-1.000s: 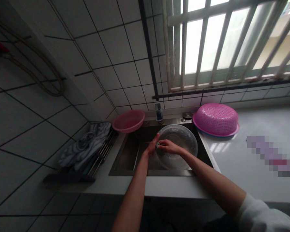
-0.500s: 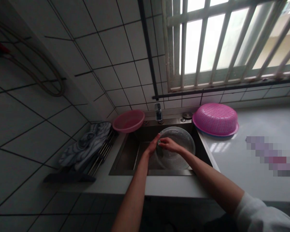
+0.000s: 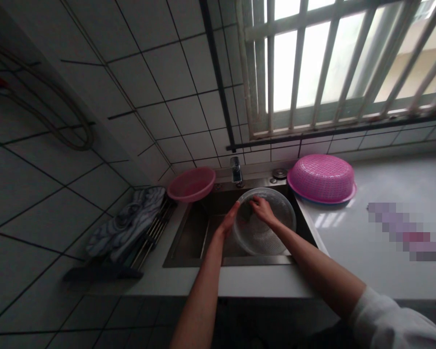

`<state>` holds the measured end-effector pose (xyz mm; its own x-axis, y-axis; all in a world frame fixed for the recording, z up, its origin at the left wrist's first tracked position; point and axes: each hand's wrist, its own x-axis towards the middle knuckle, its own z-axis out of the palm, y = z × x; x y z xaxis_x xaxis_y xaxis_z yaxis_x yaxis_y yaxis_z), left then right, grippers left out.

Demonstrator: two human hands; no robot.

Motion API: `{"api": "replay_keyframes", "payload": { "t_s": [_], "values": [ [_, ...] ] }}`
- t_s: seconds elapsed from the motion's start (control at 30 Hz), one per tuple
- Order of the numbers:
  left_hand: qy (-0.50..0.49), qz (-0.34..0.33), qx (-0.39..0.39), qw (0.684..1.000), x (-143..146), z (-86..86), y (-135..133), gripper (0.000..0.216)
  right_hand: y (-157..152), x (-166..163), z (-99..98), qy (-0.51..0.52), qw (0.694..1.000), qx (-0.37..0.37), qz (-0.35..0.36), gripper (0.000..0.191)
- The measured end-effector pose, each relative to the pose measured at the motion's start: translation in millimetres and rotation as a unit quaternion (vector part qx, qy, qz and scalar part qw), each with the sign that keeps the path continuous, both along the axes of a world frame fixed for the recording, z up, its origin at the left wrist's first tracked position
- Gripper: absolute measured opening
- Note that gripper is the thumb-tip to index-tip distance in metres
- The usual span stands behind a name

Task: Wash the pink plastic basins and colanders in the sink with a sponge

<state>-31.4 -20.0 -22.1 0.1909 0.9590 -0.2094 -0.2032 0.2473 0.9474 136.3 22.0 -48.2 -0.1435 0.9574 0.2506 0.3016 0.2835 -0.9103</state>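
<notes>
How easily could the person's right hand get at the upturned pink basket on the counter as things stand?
Probably easily. The right hand rests inside the clear bowl over the sink; the pink basket lies on the counter beside it, with nothing standing between them.

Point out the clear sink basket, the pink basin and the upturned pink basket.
Clear plastic mesh basket (image 3: pixel 272 235), head view, lower inside wall.
Pink plastic basin (image 3: pixel 191 184), head view, inner bowl.
Upturned pink plastic mesh basket (image 3: pixel 321 177), head view, domed side.
</notes>
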Motion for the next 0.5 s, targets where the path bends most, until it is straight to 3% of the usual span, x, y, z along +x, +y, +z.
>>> {"api": "replay_keyframes", "payload": {
  "t_s": [0.07,0.17,0.23,0.3,0.4,0.43,0.5],
  "values": [
    [0.000,-0.004,0.009,1.000,0,-2.3,2,0.063,-1,1,0.1,-0.011,1.000,-0.001,-0.004,0.023],
    [0.032,0.033,0.046,0.998,-4,-5.1,4,0.063,-10,-8,-1.8,-0.049,0.987,0.003,0.151,0.017],
    [0.055,0.056,0.053,0.996,-5,-4.5,3,0.063,-14,-11,-1.3,-0.060,0.978,0.007,0.200,0.015],
    [0.049,0.046,0.032,0.997,-4,-1.4,2,0.065,-12,-7,2.1,-0.034,0.992,0.016,0.122,0.018],
    [-0.011,-0.018,-0.022,1.000,1,5.1,-2,0.069,-4,5,8.4,0.033,0.996,0.008,-0.078,0.027],
    [-0.030,-0.037,-0.035,0.998,3,6.8,-3,0.070,-3,7,9.3,0.046,0.994,0.003,-0.104,0.029],
    [-0.043,-0.045,-0.042,0.997,3,8.1,-4,0.070,-6,5,8.4,0.048,0.998,-0.005,-0.040,0.027]
  ]
}}
